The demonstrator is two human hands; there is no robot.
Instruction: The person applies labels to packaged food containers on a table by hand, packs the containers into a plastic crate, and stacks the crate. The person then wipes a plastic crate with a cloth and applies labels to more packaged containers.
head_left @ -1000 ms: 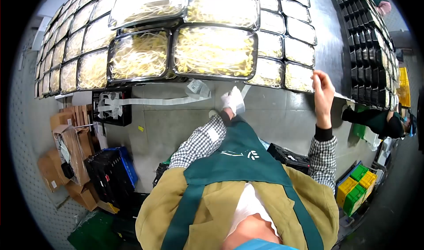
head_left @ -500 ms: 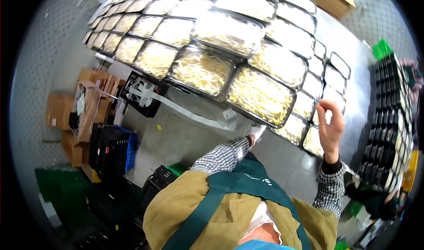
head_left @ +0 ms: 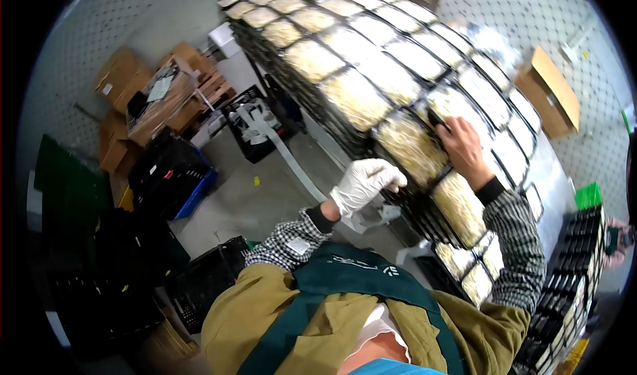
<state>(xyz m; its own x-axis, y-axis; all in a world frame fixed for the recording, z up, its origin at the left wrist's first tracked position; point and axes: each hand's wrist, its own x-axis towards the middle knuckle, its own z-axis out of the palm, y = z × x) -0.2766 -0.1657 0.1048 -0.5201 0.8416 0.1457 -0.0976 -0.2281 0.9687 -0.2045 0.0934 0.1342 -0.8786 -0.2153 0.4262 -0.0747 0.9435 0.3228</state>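
Stacked black trays of bean sprouts (head_left: 358, 100) under shiny clear film cover the table in front of me. My right hand (head_left: 466, 151), bare, reaches over the stack with its fingers bent onto the black rim of a tray of bean sprouts (head_left: 410, 146) at the near corner. My left hand (head_left: 367, 186), in a white glove, is at the near side of that same tray. Its fingers are curled together, and whatever they may hold is hidden. Below the right forearm more bean sprout trays (head_left: 458, 209) show in a lower pile.
A black crate (head_left: 255, 151) with white strapping stands on the floor left of the table. Cardboard boxes (head_left: 149, 116) and black and blue crates (head_left: 174, 176) lie further left. An open carton (head_left: 549, 93) is at the far right, with stacked black trays (head_left: 557, 309) at the right edge.
My view has turned and shifted. The right hand, earlier raised with pinched fingers, has come down onto the trays. The left hand has risen from low beside the table to the stack's near side.
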